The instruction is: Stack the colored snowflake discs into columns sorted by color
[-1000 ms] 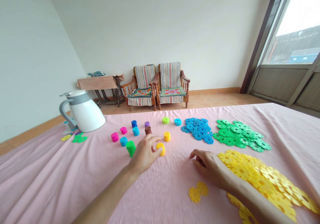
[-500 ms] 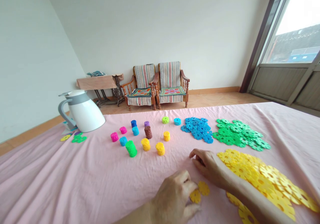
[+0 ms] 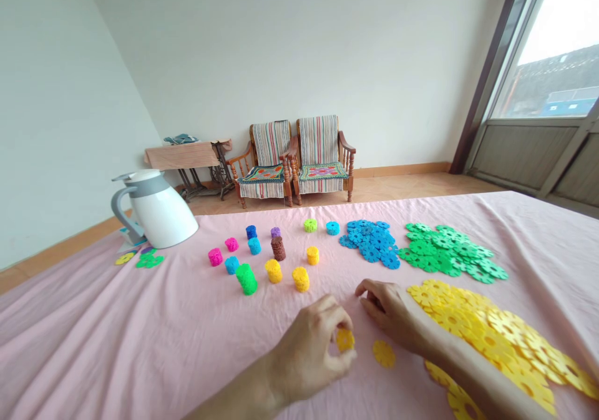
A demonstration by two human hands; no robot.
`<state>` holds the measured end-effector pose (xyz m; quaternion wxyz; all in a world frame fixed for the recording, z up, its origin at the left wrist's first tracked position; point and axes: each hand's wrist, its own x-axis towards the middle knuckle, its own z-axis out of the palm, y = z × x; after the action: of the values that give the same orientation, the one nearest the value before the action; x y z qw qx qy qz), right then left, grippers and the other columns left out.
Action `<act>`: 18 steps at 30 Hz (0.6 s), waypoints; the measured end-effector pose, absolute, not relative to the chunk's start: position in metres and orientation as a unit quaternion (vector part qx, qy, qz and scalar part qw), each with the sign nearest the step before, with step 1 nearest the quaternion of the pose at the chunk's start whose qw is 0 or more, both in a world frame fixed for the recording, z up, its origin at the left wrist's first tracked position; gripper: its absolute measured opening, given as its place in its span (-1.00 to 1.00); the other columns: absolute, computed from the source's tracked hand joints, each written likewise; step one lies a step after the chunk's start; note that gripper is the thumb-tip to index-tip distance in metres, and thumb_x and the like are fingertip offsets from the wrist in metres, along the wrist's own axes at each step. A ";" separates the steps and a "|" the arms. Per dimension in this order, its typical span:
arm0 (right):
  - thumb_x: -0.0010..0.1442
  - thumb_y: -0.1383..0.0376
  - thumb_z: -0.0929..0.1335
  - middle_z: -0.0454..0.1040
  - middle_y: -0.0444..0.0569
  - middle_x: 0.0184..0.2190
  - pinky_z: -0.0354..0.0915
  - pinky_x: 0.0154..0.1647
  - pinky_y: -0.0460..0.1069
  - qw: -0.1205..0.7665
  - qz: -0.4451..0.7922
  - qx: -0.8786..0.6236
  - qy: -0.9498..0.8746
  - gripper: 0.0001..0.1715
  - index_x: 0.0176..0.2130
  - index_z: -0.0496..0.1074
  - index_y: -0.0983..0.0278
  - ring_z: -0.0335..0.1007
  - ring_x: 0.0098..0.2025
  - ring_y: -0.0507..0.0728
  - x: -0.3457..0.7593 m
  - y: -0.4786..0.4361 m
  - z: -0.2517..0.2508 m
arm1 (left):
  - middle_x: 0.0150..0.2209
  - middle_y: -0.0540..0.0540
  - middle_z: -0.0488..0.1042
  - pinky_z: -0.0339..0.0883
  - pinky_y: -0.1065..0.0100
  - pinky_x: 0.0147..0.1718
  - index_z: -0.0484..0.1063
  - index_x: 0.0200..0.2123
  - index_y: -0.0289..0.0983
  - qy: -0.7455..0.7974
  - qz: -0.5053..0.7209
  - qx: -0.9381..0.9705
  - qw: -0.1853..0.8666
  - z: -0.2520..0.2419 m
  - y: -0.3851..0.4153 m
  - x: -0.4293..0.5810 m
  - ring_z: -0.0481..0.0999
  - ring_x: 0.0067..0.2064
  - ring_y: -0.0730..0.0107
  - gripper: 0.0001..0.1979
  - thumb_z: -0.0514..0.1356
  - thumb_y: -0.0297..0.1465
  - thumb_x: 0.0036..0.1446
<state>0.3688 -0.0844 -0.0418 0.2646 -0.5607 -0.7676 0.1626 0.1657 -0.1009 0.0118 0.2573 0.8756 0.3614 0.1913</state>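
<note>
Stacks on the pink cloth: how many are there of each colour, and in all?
Yellow stacks: 3
Light blue stacks: 3
Pink stacks: 2
Dark blue stack: 1
Purple stack: 1
Brown stack: 1
Green stack: 1
Lime stack: 1
Total: 13

Soft daylight comes in through the large window (image 3: 556, 52) at the upper right, where the sky is blown out to plain white. It lights the room brightly and evenly, leaving only faint, short shadows on the pink cloth (image 3: 140, 345). The wide lens bows the wall edges and the window frame toward the corners. Focus is crisp overall, with slight softness on the left hand (image 3: 309, 351) and the yellow disc (image 3: 345, 339) it pinches.
</note>
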 end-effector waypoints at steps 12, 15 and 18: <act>0.12 0.35 0.16 0.46 -0.11 -0.50 0.14 -0.40 -0.07 0.261 0.165 -0.570 -0.762 -0.71 -0.26 0.41 0.24 0.37 -0.44 0.07 0.369 -0.083 -0.044 | -0.27 -0.02 0.44 0.31 0.37 -0.33 0.47 -0.28 -0.21 0.458 0.306 0.825 0.126 0.025 -0.027 0.117 0.42 -0.34 0.41 -0.81 0.18 -0.49 -0.02; 0.12 0.36 0.16 0.46 -0.11 -0.51 0.14 -0.40 -0.07 0.262 0.166 -0.571 -0.760 -0.71 -0.26 0.41 0.24 0.37 -0.43 0.07 0.369 -0.083 -0.045 | -0.25 -0.02 0.46 0.31 0.35 -0.22 0.47 -0.27 -0.22 0.455 0.302 0.827 0.130 0.017 -0.026 0.118 0.45 -0.22 0.35 -0.78 0.16 -0.53 -0.04; 0.12 0.36 0.17 0.45 -0.12 -0.51 0.14 -0.40 -0.08 0.262 0.165 -0.572 -0.760 -0.72 -0.26 0.41 0.24 0.36 -0.44 0.07 0.369 -0.084 -0.045 | -0.23 -0.04 0.48 0.30 0.33 -0.16 0.49 -0.25 -0.23 0.456 0.296 0.829 0.131 0.013 -0.027 0.120 0.45 -0.16 0.32 -0.75 0.15 -0.55 -0.04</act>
<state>0.3692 -0.0835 -0.0450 0.2625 -0.5717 -0.7597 0.1646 0.1201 -0.0267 0.0134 0.1310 0.8291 0.4559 0.2960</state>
